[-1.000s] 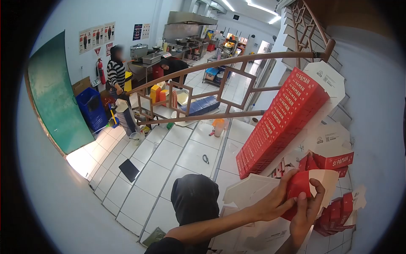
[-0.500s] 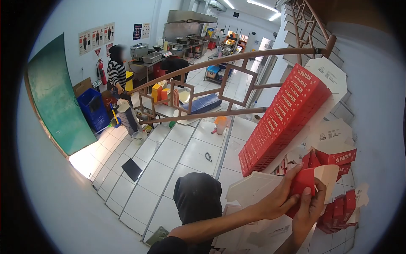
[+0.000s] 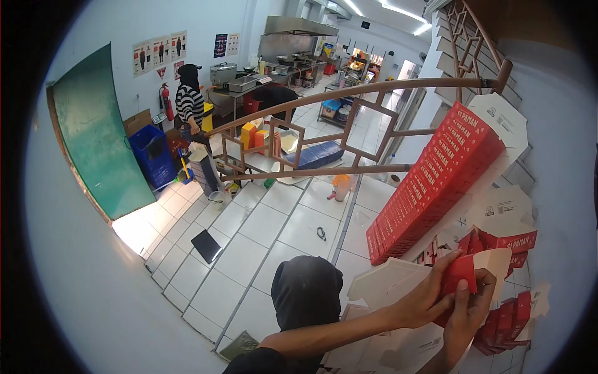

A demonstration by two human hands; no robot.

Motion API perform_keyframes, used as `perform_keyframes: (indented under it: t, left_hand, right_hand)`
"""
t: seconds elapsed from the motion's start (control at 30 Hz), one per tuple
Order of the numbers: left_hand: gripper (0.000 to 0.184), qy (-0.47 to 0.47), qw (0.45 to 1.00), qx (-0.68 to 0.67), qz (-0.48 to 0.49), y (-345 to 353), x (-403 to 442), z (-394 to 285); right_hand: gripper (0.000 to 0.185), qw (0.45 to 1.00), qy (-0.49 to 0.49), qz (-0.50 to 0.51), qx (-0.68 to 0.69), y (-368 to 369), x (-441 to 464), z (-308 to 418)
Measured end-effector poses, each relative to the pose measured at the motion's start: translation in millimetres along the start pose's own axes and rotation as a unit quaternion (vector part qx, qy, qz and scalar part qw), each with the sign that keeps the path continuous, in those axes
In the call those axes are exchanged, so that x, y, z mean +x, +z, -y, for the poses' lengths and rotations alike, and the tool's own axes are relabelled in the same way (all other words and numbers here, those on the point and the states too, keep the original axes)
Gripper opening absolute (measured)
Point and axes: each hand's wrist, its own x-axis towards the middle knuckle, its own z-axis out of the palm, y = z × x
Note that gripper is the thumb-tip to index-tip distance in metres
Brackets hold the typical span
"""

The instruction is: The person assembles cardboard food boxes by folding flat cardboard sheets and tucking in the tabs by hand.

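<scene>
Both of my hands are closed on one red and white carton at the lower right. My left hand grips its left side with the fingers along the red panel. From below and the right, my right hand holds it, thumb against the red face and fingers bent at the edge. A tall leaning stack of red boxes stands just beyond my hands. Flat white cardboard lies to the left of them. More red boxes sit at the right, partly folded.
A black knee-like shape is below. A brown railing crosses ahead. Beyond it, a person in a striped top stands and another person bends near the counter. A black flat object lies on the tiles.
The whole view has shifted, so the scene appears further right. My hands keep their hold on the carton with little change. The far person in black has bent down lower.
</scene>
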Motion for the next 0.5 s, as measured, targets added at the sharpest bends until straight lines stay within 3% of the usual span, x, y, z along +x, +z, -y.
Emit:
perform_keyframes:
  t: [0.13, 0.33, 0.5]
  left_hand:
    - [0.072, 0.003, 1.0, 0.009, -0.011, 1.6, -1.8, -0.7]
    - [0.071, -0.022, 1.0, 0.007, -0.019, 2.5, -1.0, -5.3]
    - [0.07, -0.029, 0.999, 0.019, -0.013, 2.5, -2.1, -3.8]
  right_hand:
    - [0.021, 0.998, -0.033, -0.025, -0.039, -3.6, -0.3, -9.6]
    - [0.022, 1.0, 0.0, -0.004, -0.022, -11.9, 6.1, -10.2]
    - [0.035, 0.994, -0.056, 0.042, -0.089, -16.3, 13.0, -8.5]
